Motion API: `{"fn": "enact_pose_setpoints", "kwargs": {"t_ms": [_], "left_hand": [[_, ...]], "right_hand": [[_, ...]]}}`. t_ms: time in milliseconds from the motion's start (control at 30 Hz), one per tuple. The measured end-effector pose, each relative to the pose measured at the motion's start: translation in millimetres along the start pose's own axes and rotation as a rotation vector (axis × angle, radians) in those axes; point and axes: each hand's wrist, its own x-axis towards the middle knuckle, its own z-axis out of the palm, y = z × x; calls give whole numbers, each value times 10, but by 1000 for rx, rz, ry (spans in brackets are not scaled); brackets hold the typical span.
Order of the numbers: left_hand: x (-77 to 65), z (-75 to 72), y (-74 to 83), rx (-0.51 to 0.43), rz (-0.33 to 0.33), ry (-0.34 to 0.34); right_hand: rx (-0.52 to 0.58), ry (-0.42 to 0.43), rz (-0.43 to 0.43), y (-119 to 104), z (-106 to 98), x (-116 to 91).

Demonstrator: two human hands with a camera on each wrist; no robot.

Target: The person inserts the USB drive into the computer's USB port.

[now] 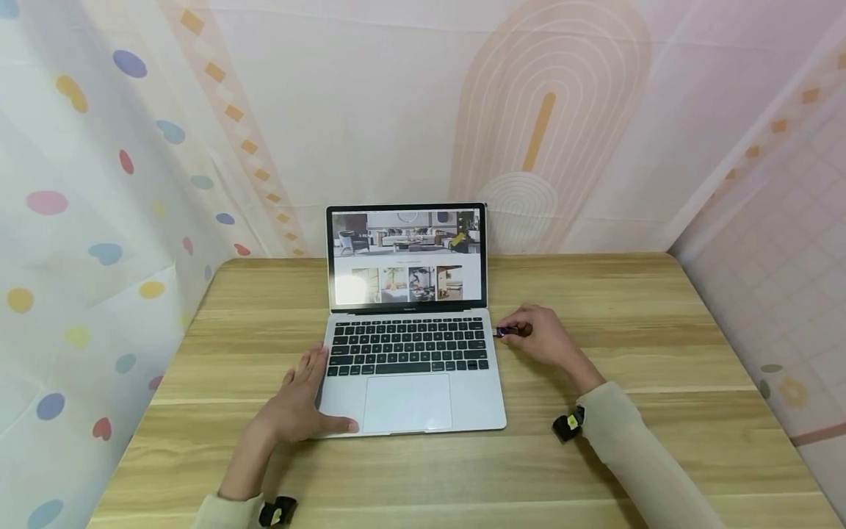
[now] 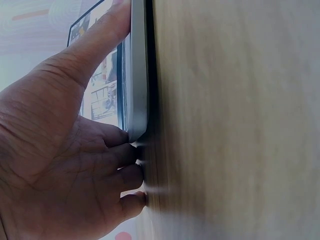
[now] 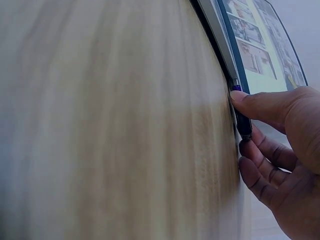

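An open silver laptop (image 1: 407, 402) stands on the wooden table, its screen lit with pictures of furnished rooms. At its right side, my right hand (image 1: 538, 334) pinches a dark USB flash drive (image 3: 243, 122) with a purple end between thumb and fingers. The drive's metal plug lies right at the laptop's side edge, near the upper keyboard rows. My left hand (image 1: 297, 400) rests against the laptop's left side, fingers stretched along the edge and thumb on the front left corner. In the left wrist view, the fingertips (image 2: 132, 177) are down by the tabletop beside the laptop.
The wood-grain table (image 1: 595, 470) extends to both sides of the laptop and in front of it. A patterned curtain (image 1: 396, 110) hangs behind the table and along both sides. Black straps with small devices (image 1: 568, 424) are on both wrists.
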Motion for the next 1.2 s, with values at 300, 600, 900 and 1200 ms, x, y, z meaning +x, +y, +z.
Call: {"fn": "enact_pose_setpoints", "kwargs": {"t_ms": [300,600,900,1200], "left_hand": [[8,7,-12,5,4,4],[-4,0,26,2,-2,-11],[-1,-21,15,2,-9,-13],[-32,-122,73,29,-29,-22]], "right_hand": [[7,-23,8,-13,10,22],[8,-29,23,-42,36,44],[9,-39,51,-71,47,45],[53,-54,31,-82,-22,-5]]}}
